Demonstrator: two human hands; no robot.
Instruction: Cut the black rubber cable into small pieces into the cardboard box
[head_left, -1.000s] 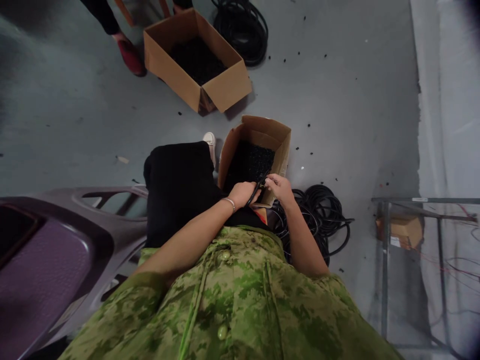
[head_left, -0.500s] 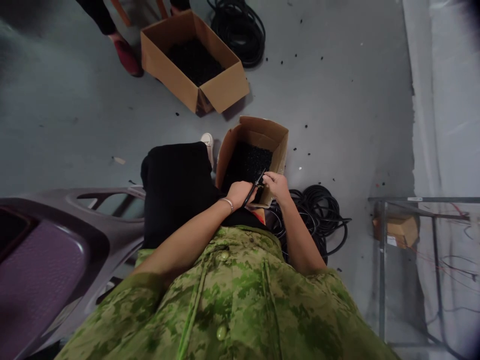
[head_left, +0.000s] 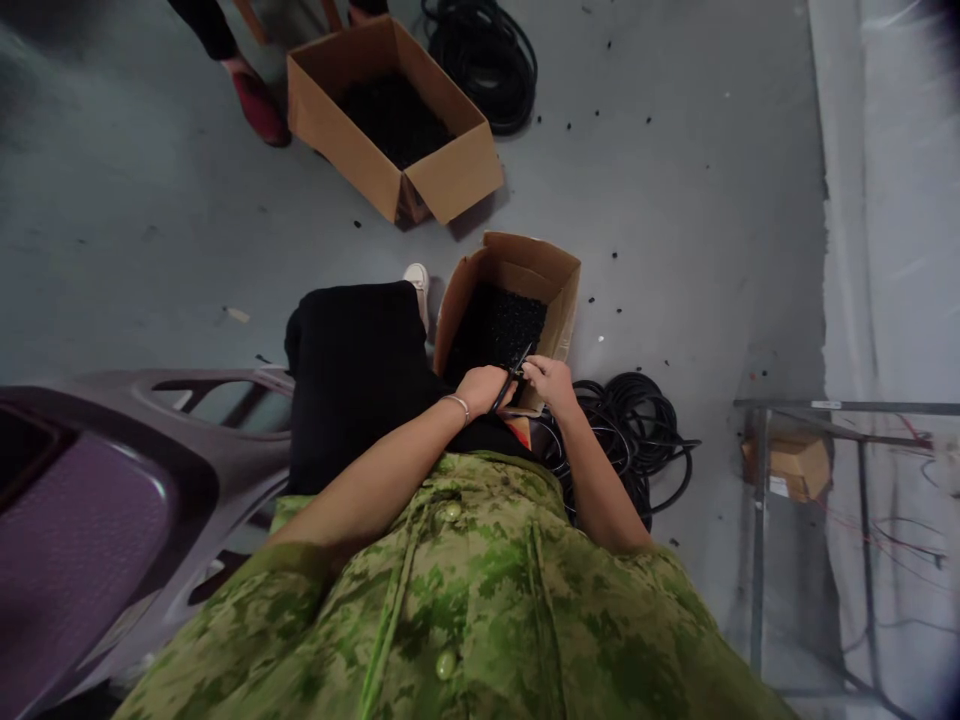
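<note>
My left hand (head_left: 482, 389), with a thin bracelet at its wrist, is closed around what look like scissors (head_left: 517, 370). Their dark handles slant down beside the fist, and the narrow blades point up and away from me. Just right of them, my right hand (head_left: 550, 383) is pinched, its fingertips close to the blades; what they hold is too small to make out. Both hands are over the near end of an open cardboard box (head_left: 559, 310). Many small black pieces (head_left: 501, 325) lie inside it. A coil of black tubing or cable (head_left: 637, 420) rests on the floor beside my right forearm.
A larger open carton (head_left: 345, 140) with black pieces stands ahead, near another person's red shoe (head_left: 261, 108) and a second black coil (head_left: 487, 60). A purple-seated chair (head_left: 97, 570) is at left. At right stands a metal frame (head_left: 761, 520) near a small carton (head_left: 795, 465).
The blades have tipped slightly downward in view, and my right hand has shifted a little left and nearer to me. My left hand keeps its hold; the whole view has shifted slightly.
</note>
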